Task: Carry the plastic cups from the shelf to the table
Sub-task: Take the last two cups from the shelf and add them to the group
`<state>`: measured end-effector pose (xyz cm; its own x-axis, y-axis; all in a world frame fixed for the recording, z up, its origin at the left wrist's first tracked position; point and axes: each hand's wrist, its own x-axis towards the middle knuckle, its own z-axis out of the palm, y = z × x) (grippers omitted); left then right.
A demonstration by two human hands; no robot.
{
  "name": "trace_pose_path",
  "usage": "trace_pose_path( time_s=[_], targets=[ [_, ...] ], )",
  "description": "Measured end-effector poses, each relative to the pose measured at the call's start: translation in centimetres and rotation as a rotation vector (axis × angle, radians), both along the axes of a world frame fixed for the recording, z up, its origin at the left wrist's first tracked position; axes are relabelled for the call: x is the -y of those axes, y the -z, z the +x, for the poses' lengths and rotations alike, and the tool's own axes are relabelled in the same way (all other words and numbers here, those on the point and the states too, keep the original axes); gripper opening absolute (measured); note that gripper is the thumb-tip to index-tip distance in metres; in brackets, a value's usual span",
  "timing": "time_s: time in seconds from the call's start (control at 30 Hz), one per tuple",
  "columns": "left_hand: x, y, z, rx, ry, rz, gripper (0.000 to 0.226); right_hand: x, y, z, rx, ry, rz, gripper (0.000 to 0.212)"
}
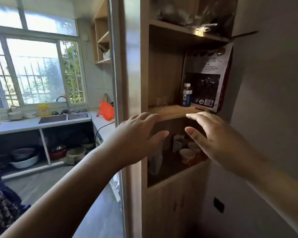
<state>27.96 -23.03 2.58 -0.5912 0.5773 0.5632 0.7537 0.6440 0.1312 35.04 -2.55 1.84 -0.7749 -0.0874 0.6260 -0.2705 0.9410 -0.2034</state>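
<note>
Clear plastic cups (162, 101) stand faintly visible at the left of the middle shelf (174, 112) in a wooden wall cabinet. My left hand (138, 133) is raised in front of the shelf's front edge, fingers spread, holding nothing. Just to its right, my right hand (215, 140) is also open and empty, its fingertips near the shelf edge. Both hands are below and in front of the cups, not touching them. The table is not in view.
A small bottle (187, 97) and a large dark printed bag (208, 79) share the middle shelf at right. Paper cups (187, 155) and packets sit on the shelf below. At left are a kitchen counter with sink (62, 117) and an orange bag (106, 109).
</note>
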Motion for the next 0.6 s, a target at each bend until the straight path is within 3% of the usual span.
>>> trace_pose_path(
  time_s=[0.2,0.4,0.6],
  targets=[
    [-4.2,0.1,-7.2,-0.035,0.044,0.028,0.054,-3.4,0.5,-6.9,-0.049,0.005,-0.001,0.06],
    [-10.0,0.9,-13.8,-0.128,-0.028,-0.086,0.059,-8.9,1.3,-14.0,-0.033,-0.039,0.018,0.052],
    [-15.2,1.3,-20.6,-0.034,-0.095,-0.064,0.06,-16.0,0.0,-24.2,0.0,-0.157,0.038,0.043]
  ],
)
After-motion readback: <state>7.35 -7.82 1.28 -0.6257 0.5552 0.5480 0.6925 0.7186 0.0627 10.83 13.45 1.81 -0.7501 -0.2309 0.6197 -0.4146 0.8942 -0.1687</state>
